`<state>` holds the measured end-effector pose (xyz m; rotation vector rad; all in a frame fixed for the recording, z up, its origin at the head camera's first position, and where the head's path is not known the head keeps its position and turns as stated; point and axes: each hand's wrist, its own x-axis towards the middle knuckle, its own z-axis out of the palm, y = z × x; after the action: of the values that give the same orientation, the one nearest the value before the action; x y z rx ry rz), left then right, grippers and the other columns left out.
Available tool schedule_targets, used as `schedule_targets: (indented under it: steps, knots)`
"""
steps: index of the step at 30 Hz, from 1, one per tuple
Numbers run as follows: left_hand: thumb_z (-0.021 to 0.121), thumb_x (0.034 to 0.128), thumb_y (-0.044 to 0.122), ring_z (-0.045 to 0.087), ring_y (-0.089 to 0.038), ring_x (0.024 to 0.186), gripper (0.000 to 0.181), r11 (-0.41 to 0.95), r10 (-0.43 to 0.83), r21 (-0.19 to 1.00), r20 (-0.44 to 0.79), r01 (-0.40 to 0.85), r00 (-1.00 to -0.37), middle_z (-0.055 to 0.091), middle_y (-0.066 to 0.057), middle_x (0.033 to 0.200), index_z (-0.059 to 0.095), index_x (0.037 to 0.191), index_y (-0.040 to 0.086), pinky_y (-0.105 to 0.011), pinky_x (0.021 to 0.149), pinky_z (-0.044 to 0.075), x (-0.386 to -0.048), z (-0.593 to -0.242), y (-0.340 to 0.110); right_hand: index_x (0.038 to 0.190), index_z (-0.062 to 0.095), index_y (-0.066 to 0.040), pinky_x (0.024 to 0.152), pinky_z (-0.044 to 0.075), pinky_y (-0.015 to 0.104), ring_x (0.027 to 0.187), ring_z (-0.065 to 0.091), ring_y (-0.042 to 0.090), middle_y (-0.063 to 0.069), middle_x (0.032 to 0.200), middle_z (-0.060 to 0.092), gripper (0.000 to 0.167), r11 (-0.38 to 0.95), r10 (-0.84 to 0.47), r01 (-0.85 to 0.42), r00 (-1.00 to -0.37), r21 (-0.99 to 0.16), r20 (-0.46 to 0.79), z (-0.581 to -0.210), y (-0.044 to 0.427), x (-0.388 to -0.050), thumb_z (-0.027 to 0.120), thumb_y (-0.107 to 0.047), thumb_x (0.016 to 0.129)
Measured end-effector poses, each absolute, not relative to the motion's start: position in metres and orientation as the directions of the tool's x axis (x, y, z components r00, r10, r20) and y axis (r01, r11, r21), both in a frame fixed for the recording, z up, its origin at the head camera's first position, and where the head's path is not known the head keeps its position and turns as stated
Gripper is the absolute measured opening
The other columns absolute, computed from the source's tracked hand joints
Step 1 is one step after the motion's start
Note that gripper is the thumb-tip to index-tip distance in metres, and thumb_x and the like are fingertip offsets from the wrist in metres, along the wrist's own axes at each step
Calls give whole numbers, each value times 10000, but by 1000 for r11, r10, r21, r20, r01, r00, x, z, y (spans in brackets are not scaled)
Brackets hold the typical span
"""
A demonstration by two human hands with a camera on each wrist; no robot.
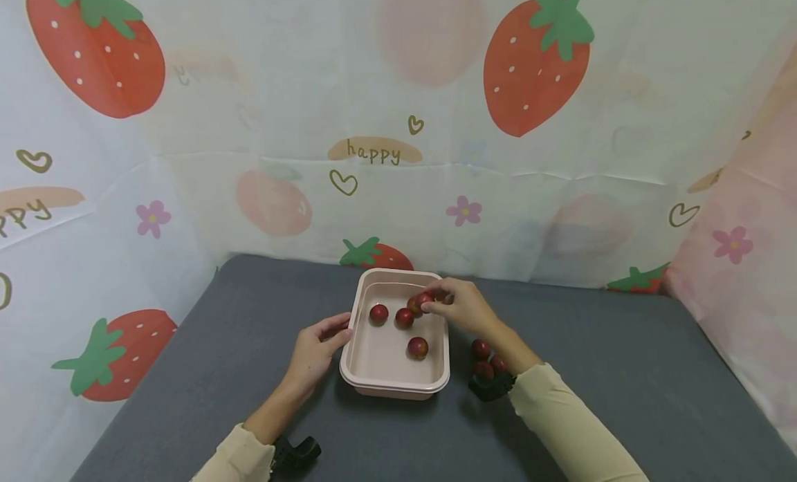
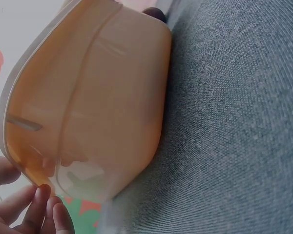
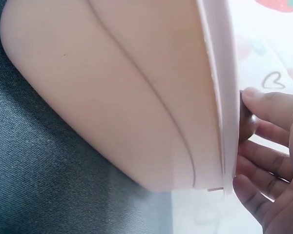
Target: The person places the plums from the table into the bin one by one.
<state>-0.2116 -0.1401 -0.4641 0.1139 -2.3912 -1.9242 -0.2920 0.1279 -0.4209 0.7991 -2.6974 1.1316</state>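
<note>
A pink rectangular box stands on the grey cloth with several round dark-red fruits inside, among them one at the left and one lower down. My left hand touches its left rim with thumb and fingertips; the left wrist view shows those fingers against the rim and outer wall. Over the right rim, my right hand pinches a red fruit near others at the upper right inside. In the right wrist view that fruit is partly hidden behind the rim.
Beside the box, close to my right forearm, several red fruits lie on the grey cloth. A white sheet printed with strawberries hangs behind the table. Dark wrist devices sit at both wrists.
</note>
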Motion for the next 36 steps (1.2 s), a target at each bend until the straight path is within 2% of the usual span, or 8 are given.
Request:
schedule_targets:
  steps: [6,14,19,24,30,36]
  knots:
    - [637,938,153,588,-227,1140,373,220,-102,975,7,-16,-995,660,-152,1246,618,1296,51,-256,900,498,-212,-465,-140,1077,722,-85,731,502,279,836,603,149,45,928,702,257,605,-437,-498,-860,-621,262,-423,126,-291,751,-205,851]
    - [641,933,150,590,-222,1135,363,234,-104,972,4,-20,-995,669,-134,1236,628,1286,65,-262,910,494,-213,-467,-141,1080,714,-25,740,516,281,843,638,153,62,927,721,270,595,-441,-492,-861,-635,253,-425,125,-292,738,-180,860]
    - [639,936,153,590,-229,1145,372,224,-102,974,7,-16,-995,663,-148,1247,620,1293,51,-262,908,490,-212,-466,-140,1065,719,-33,742,520,276,840,635,149,60,930,723,253,588,-435,-482,-865,-650,249,-422,126,-291,736,-185,863]
    - [639,941,166,594,-224,1138,382,212,-100,977,0,-21,-995,654,-155,1260,611,1303,47,-252,898,496,-210,-465,-140,1043,726,-37,771,541,322,855,649,173,70,933,730,236,577,-406,-485,-868,-658,285,-413,134,-287,737,-191,864]
    - [637,937,146,593,-224,1128,371,205,-100,979,-2,-23,-995,656,-156,1249,617,1295,47,-216,878,492,-211,-465,-140,1048,718,-19,750,542,326,854,651,197,83,939,721,229,593,-400,-529,-848,-607,348,-404,151,-281,726,-168,874]
    - [637,933,142,589,-219,1133,362,210,-104,977,-19,-41,-994,660,-129,1249,626,1287,68,-318,950,503,-214,-465,-140,1047,716,-48,713,543,287,816,658,185,79,946,714,206,616,-379,-515,-857,-595,349,-405,173,-267,723,-161,875]
